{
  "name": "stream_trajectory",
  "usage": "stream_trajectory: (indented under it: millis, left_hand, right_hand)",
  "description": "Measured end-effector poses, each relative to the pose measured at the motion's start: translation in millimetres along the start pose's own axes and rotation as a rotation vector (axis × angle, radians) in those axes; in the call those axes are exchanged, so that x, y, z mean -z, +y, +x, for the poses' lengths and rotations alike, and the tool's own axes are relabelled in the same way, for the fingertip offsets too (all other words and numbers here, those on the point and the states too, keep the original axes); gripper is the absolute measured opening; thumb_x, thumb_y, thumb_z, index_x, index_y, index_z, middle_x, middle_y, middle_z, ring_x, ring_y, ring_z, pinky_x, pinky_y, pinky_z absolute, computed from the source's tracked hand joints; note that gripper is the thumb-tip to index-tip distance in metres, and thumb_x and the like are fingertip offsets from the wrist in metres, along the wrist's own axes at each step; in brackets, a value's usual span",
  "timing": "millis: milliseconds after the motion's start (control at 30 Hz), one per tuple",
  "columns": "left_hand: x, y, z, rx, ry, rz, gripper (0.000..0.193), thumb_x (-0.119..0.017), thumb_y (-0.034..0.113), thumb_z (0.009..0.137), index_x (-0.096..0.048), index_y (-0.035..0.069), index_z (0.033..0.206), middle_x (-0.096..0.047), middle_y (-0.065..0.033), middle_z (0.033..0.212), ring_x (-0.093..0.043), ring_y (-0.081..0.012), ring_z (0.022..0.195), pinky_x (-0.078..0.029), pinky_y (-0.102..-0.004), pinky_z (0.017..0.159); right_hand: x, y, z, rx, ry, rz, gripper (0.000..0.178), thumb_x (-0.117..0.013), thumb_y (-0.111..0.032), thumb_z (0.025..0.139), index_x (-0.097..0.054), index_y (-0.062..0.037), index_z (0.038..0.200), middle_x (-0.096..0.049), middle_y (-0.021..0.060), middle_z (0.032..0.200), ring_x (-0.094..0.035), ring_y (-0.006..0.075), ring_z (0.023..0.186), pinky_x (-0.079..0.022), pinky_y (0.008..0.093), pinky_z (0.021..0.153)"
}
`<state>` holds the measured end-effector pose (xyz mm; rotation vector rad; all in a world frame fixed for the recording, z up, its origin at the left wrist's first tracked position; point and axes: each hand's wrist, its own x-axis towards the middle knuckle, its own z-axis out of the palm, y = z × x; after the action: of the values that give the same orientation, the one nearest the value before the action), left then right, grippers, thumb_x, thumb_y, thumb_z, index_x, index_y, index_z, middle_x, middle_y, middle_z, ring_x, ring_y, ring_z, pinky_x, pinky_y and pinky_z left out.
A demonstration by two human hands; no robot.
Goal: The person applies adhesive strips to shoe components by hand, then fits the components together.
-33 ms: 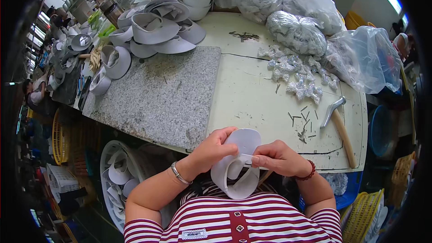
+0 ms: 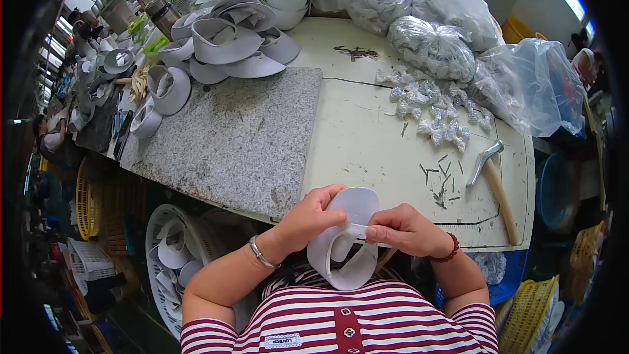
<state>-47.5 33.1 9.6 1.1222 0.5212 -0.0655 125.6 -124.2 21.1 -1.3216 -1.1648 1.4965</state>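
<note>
Close in front of me, at the table's near edge, is a white slipper-shaped piece [image 2: 356, 204] with a rounded flap at its far end and a looped band at its near end. My left hand [image 2: 313, 216] is closed on its left side, the thumb lying across the band's edge. My right hand [image 2: 409, 229] pinches the right end of that edge between thumb and fingertips; anything small in the pinch is hidden. A thin wooden stick [image 2: 386, 259] shows partly beneath the right hand. Right of my hands lies a hammer [image 2: 501, 200] with a wooden handle and curved metal head.
A speckled stone slab [image 2: 229, 137] covers the table's left part, with similar white pieces [image 2: 226, 39] heaped behind it. Glittery bows [image 2: 442, 124], dark slivers [image 2: 442, 183] and stuffed plastic bags [image 2: 432, 46] occupy the right. A white basket [image 2: 157, 223] of pieces stands below left.
</note>
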Motion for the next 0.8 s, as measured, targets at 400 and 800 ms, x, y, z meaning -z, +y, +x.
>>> stream_trajectory:
  millis: [400,800]
  left_hand:
    - [-2.4,0.4,-2.5,-0.079,-0.029,0.060,0.040,-0.068,0.017,0.080,-0.056,-0.001,0.114,-0.061,-0.0037,0.099,-0.057,-0.0087,0.089,-0.048,-0.0246,0.080]
    - [-4.4,-1.5,-1.9,-0.083,-0.018,0.064,0.045,-0.074,0.019,0.078,-0.056,0.000,0.115,-0.062,-0.0038,0.100,-0.058,-0.0092,0.089,-0.048,-0.0247,0.081]
  right_hand:
    - [-4.2,-2.0,4.1,-0.010,0.056,-0.089,0.028,-0.057,-0.022,0.095,-0.069,0.0002,0.084,-0.053,-0.0012,0.061,-0.041,0.0067,0.056,-0.035,0.0247,0.051]
    - [-4.6,-0.6,4.8,-0.006,0.071,-0.038,0.028,-0.057,-0.021,0.095,-0.069,-0.0004,0.080,-0.054,-0.0028,0.061,-0.042,0.0048,0.056,-0.034,0.0229,0.051]
